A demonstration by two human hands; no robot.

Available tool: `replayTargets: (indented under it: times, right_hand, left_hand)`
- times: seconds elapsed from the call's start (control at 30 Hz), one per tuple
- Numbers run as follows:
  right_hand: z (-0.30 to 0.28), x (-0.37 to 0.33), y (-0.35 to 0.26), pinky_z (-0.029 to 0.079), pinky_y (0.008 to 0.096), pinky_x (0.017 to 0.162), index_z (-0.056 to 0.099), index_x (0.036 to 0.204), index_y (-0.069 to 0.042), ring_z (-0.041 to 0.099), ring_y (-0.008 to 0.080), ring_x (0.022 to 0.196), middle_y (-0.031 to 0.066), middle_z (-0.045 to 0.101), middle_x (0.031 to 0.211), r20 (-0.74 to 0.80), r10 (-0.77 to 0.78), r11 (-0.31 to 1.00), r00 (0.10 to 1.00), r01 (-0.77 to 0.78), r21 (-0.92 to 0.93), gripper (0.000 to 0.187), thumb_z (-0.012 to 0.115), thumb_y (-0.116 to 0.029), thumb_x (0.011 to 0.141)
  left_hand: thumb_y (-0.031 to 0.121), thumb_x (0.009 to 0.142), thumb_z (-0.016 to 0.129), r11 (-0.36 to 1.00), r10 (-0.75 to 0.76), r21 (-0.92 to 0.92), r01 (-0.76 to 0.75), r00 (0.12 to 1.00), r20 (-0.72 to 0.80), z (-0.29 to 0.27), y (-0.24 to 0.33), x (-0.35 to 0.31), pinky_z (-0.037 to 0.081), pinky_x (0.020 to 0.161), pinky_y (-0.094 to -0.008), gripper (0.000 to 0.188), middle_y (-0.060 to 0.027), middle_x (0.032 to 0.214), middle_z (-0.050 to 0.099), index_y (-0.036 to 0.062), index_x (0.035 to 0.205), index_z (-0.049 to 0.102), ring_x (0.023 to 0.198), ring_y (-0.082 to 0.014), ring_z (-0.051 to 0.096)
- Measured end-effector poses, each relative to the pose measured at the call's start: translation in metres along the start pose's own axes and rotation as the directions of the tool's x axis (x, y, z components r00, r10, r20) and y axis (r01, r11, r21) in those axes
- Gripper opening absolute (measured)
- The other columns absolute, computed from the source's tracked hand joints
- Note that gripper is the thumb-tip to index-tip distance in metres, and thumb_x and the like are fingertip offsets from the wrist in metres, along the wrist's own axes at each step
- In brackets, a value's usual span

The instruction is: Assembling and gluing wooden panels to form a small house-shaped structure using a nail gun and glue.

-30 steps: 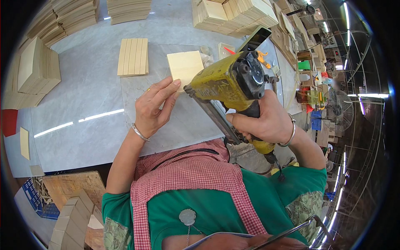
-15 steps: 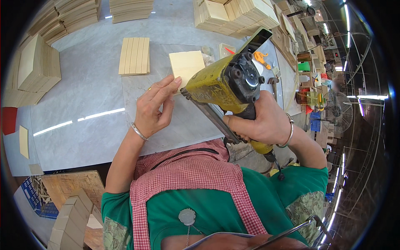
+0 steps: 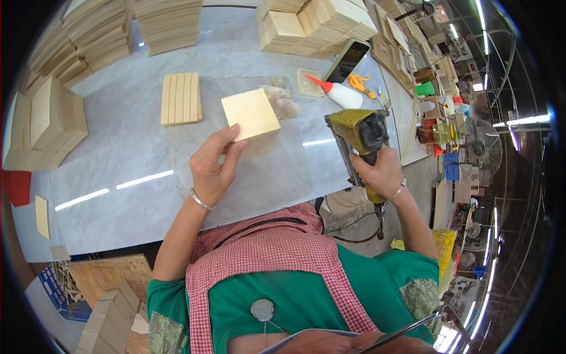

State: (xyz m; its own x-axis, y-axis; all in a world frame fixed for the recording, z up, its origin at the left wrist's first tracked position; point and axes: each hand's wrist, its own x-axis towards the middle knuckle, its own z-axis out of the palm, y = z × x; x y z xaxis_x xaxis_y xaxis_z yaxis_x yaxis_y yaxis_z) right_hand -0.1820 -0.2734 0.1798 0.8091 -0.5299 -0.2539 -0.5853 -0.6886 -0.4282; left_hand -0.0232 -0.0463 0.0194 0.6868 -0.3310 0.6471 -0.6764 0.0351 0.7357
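My left hand [image 3: 213, 165] rests on the grey table [image 3: 118, 147], its fingertips touching the near edge of a square pale wooden panel [image 3: 250, 113]. My right hand [image 3: 377, 174] grips the handle of a yellow pneumatic nail gun [image 3: 358, 137], held upright at the table's right edge, away from the panel. A row of narrow wooden slats [image 3: 181, 98] lies flat to the left of the panel.
Stacks of wooden pieces [image 3: 318, 23] line the far edge, with more wooden stacks [image 3: 50, 118] at the left. A white glue bottle with a red tip [image 3: 337, 93], a dark phone [image 3: 346, 60] and orange pliers [image 3: 359, 82] lie at the back right. An air hose [image 3: 377, 221] hangs below the gun.
The nail gun has swung from over the panel to the right side of the table and now stands upright. My left hand stays at the panel's near edge.
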Motion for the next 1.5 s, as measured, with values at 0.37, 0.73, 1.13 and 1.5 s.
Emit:
replayTargets:
  times: [0.37,0.73,1.13,1.5]
  right_hand:
    - [0.066,0.053,0.187,0.051,0.0482,0.064,0.047,0.118,0.002,0.064,0.0398,0.070,0.0216,0.066,0.080,-0.286,-0.002,0.831,0.958,-0.158,-0.533,0.056,0.064,-0.031,0.077]
    - [0.017,0.100,0.184,0.050,0.0437,0.075,0.055,0.123,-0.004,0.064,0.0354,0.082,0.0183,0.067,0.093,-0.275,0.136,0.979,0.952,-0.172,-0.112,0.060,0.068,-0.041,0.077]
    - [0.017,0.210,0.204,0.044,0.0340,0.090,0.051,0.115,0.000,0.059,0.0277,0.101,0.0192,0.059,0.108,-0.046,-0.030,0.977,0.998,0.039,0.211,0.081,0.082,-0.049,0.059]
    - [0.027,0.167,0.182,0.045,0.0387,0.096,0.047,0.124,0.000,0.055,0.0247,0.111,0.0146,0.055,0.119,-0.234,0.011,0.633,0.972,0.174,0.755,0.057,0.072,-0.023,0.079]
  left_hand:
    - [0.012,0.094,0.055,0.255,-0.805,-0.534,0.806,0.483,0.345,0.005,0.026,-0.028,0.057,0.068,-0.0254,0.023,-0.0079,0.084,0.064,-0.0042,0.110,0.060,0.068,-0.0117,0.062]
    - [0.002,0.093,0.049,-0.058,-0.884,-0.510,0.858,0.193,0.426,0.007,0.027,-0.043,0.057,0.069,-0.0225,0.018,-0.0147,0.095,0.066,-0.0054,0.108,0.056,0.083,-0.0201,0.068]
    - [0.001,0.072,0.071,0.689,-0.725,0.311,0.655,0.626,0.287,-0.031,0.037,-0.020,0.052,0.070,-0.0280,0.041,-0.0128,0.106,0.063,-0.0003,0.110,0.057,0.092,-0.0209,0.065]
    - [0.000,0.075,0.069,0.886,-0.461,0.226,0.404,0.816,0.348,0.011,0.009,-0.016,0.047,0.056,-0.0279,0.016,-0.0070,0.078,0.060,0.0043,0.089,0.063,0.064,-0.0192,0.058]
